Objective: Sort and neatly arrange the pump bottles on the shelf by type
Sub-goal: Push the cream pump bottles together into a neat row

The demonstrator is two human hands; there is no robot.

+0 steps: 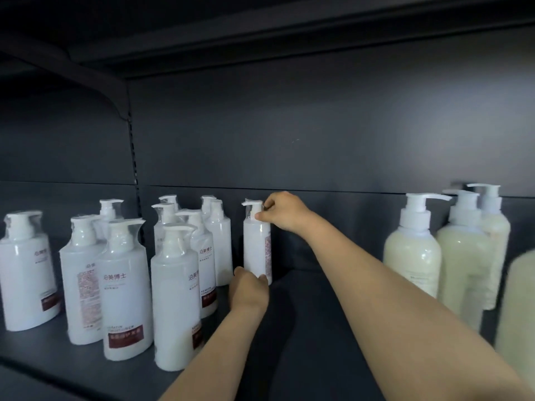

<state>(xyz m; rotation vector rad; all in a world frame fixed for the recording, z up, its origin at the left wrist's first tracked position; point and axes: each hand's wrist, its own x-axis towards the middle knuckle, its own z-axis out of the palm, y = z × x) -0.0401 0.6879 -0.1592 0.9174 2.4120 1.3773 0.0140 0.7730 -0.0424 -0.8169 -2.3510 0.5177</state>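
Hands clamp one white bottle (pixel 257 247): right hand (pixel 282 211) pinching its pump, left hand (pixel 249 287) gripping its base; cream-filled bottles (pixel 412 253) apart.

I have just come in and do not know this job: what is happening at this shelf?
A person is handling one white pump bottle, upright near the back of the dark shelf. The right hand pinches its pump head and the left hand holds its base. It is slightly apart from the white labelled bottles on the left; the cream bottles are grouped on the right.
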